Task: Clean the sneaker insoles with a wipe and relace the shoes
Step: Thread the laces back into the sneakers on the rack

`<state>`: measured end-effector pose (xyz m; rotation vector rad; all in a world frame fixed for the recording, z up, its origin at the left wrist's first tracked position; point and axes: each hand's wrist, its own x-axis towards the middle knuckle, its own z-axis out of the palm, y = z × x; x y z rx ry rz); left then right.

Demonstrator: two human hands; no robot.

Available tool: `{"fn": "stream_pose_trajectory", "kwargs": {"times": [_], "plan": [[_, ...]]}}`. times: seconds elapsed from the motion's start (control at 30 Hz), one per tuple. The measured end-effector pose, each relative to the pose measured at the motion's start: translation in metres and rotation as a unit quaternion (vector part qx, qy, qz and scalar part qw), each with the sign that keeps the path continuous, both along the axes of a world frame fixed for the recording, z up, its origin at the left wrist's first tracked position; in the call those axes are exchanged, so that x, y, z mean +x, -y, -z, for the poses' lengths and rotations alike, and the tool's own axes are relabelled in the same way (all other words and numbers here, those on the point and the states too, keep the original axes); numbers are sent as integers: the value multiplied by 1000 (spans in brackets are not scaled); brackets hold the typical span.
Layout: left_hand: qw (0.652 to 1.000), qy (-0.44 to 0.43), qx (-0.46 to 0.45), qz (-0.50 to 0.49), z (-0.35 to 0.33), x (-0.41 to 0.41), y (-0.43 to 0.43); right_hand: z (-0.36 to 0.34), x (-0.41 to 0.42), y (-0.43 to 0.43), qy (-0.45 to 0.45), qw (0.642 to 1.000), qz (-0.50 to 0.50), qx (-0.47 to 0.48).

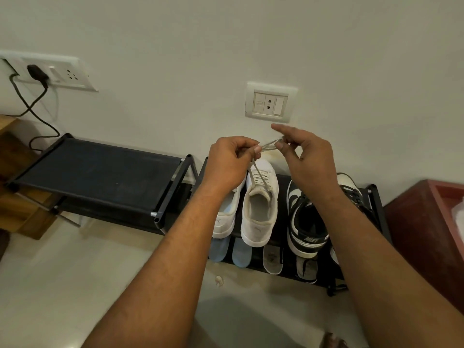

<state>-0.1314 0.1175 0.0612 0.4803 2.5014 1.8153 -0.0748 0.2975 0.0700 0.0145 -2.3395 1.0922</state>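
Pinching lace (269, 145) tightly between curled fingertips of left hand (227, 163) and right hand (307, 159), drawing it taut just above sneaker (259, 204), seemingly forming a bow; leaving insoles (241, 252) just below sneaker, probably drying.

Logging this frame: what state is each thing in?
left hand: pinching the lace
right hand: pinching the lace
lace: threaded through sneaker, pulled up between hands
white sneaker: upright on rack, laced
blue insoles: out of shoes, on lower shelf
charger: plugged in
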Motion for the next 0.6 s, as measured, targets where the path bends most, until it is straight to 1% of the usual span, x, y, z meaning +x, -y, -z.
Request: {"fn": "stream_pose_trajectory", "kwargs": {"times": [0.1, 0.17, 0.27, 0.43, 0.6], "plan": [[996, -51, -70, -32, -1, -1, 0, 18, -2, -1, 15, 996, -3, 92], [989, -87, -116, -42, -4, 1, -3, 28, -2, 0, 36, 990, 13, 135], [978, -111, -169, -58, -8, 5, -9, 39, -1, 6, 69, 980, 29, 187], [953, -142, -257, -71, -14, 13, -15, 52, 0, 15, 99, 974, 38, 198], [926, -173, -333, -41, -21, 18, -20, 64, 2, 30, 114, 977, 12, 179]]}}
